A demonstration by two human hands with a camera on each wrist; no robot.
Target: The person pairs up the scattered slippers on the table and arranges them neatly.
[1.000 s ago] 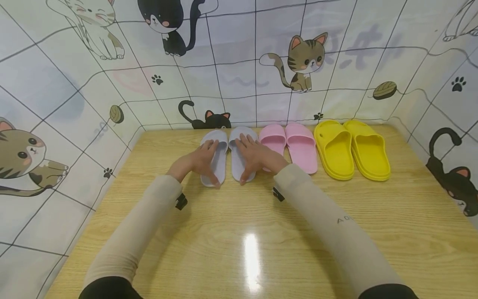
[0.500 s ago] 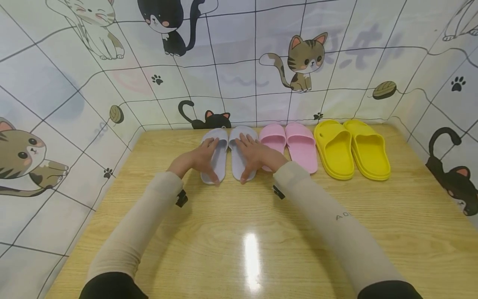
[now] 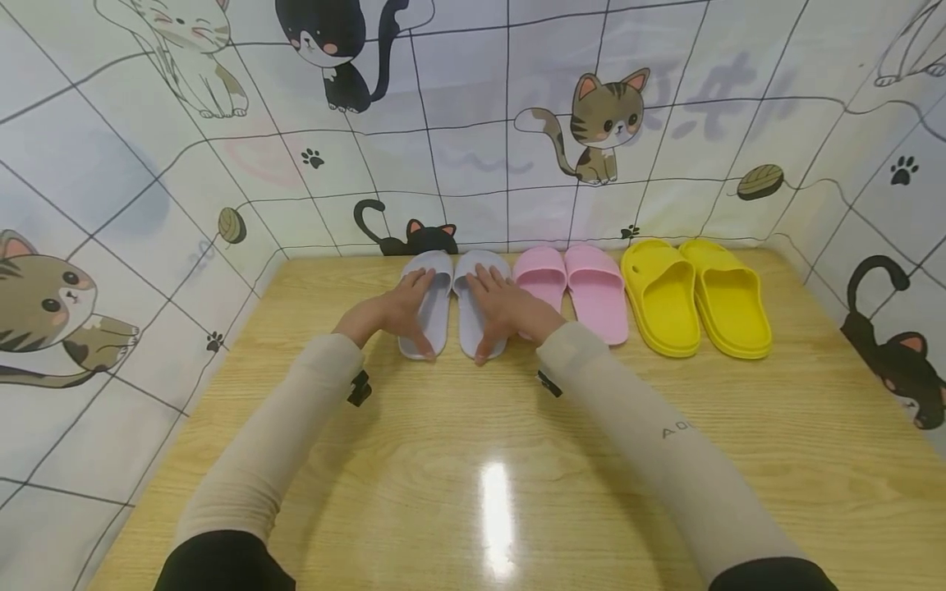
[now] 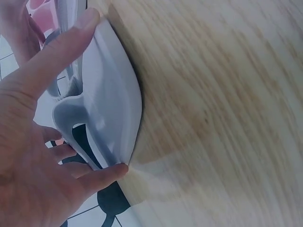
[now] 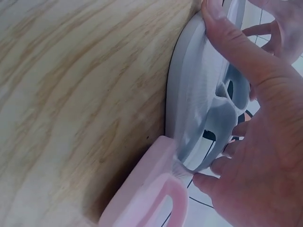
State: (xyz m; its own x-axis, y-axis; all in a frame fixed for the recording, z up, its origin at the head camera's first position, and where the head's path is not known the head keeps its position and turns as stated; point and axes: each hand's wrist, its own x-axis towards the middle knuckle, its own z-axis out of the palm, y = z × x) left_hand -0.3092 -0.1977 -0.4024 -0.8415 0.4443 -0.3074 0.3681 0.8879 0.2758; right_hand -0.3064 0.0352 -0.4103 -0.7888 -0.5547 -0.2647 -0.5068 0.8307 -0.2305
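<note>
Two pale grey slippers stand side by side by the back wall in the head view. On the left grey slipper [image 3: 438, 318] rests my left hand [image 3: 397, 313], its fingers stretched over the strap and its thumb at the heel end. My right hand [image 3: 510, 310] lies the same way across the right grey slipper [image 3: 468, 322]. The left wrist view has my left thumb on the heel edge of its slipper [image 4: 113, 85] and the little finger touching the side. In the right wrist view, my right thumb touches the heel of its slipper [image 5: 187, 90]; the fingers spread along the strap.
A pair of pink slippers [image 3: 602, 316] stands immediately right of the grey pair, partly behind my right hand. Further right are yellow clogs [image 3: 672, 320]. All stand on a wood-grain tabletop [image 3: 414, 460] enclosed by cat-patterned walls [image 3: 473, 156].
The left grey slipper has slid slightly toward the back wall under my left hand, so its heel is about level with the right one's. My right hand has barely moved.
</note>
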